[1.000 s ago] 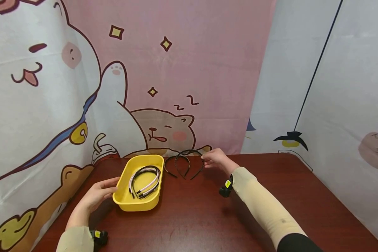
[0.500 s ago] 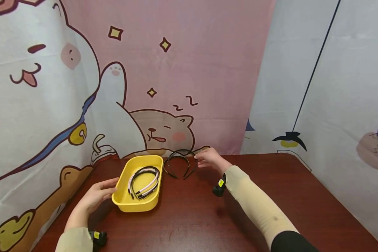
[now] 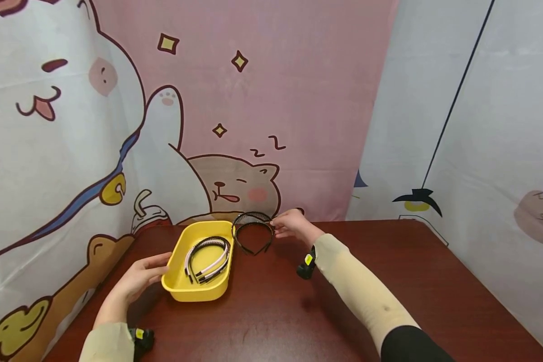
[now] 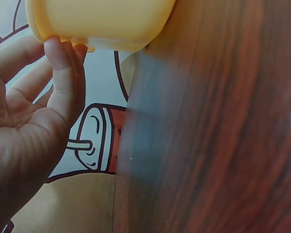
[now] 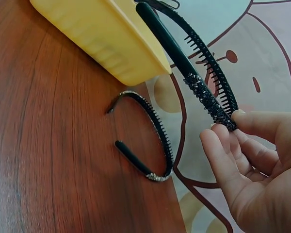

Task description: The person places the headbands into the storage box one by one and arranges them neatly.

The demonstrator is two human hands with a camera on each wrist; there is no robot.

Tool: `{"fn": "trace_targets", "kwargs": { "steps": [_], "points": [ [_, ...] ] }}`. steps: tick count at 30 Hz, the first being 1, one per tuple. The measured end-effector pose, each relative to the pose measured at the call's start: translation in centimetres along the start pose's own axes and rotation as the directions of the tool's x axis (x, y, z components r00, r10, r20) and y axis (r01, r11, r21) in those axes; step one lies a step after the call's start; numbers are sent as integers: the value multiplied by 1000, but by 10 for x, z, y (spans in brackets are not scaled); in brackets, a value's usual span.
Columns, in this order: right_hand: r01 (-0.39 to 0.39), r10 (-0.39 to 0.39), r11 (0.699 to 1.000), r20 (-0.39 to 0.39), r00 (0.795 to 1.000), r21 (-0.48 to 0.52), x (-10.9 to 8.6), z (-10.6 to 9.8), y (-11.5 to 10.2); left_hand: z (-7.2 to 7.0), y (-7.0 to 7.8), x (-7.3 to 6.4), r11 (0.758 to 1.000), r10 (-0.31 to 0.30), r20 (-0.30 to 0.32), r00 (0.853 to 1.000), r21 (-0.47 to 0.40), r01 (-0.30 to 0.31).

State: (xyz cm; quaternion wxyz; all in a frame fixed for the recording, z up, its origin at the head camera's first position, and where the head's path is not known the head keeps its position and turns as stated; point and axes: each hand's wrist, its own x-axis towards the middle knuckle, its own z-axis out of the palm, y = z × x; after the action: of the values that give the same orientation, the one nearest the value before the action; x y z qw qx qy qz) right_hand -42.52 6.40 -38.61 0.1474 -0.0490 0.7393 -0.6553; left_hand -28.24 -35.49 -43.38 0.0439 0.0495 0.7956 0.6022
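Note:
My right hand (image 3: pixel 294 224) pinches a black headband (image 5: pixel 170 44) with dark glitter and inner comb teeth. It is raised, its ends near the tray's right side. Another black headband (image 5: pixel 161 131), with a sparkly section and teeth, lies below it on the table. The yellow plastic tray (image 3: pixel 171 285) stands to the left. Inside lie several headbands (image 3: pixel 213 241), black and pale pink or white, partly overlapping. My left hand (image 3: pixel 138 279) touches the tray's left outer side with its thumb and fingertips, as the left wrist view also shows.
The dark red-brown wooden table (image 3: pixel 271 317) bears everything. Behind it hangs a pink and white cartoon backdrop (image 3: pixel 307 100), close to the table's back edge. The tray's right wall stands beside the headband on the table.
My right hand has moved left with the held headband, bringing it toward the tray and over the headband on the table. My left hand has stayed at the tray's side.

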Motion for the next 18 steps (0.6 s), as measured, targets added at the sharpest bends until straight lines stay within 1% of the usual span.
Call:
{"fn": "trace_targets", "kwargs": {
  "steps": [6,13,18],
  "points": [
    [-7,7,1000,15,1000,10,-1,11,-5,0,-1,1,1000,-6,-1,1000,4,6],
    [-2,3,1000,27,1000,-25,1,22,-10,-1,-2,1,1000,-3,-1,1000,2,3],
    [-5,6,1000,31,999,-28,4,32,-13,-1,-2,1,1000,3,3,1000,-4,-3]
  ]
}}
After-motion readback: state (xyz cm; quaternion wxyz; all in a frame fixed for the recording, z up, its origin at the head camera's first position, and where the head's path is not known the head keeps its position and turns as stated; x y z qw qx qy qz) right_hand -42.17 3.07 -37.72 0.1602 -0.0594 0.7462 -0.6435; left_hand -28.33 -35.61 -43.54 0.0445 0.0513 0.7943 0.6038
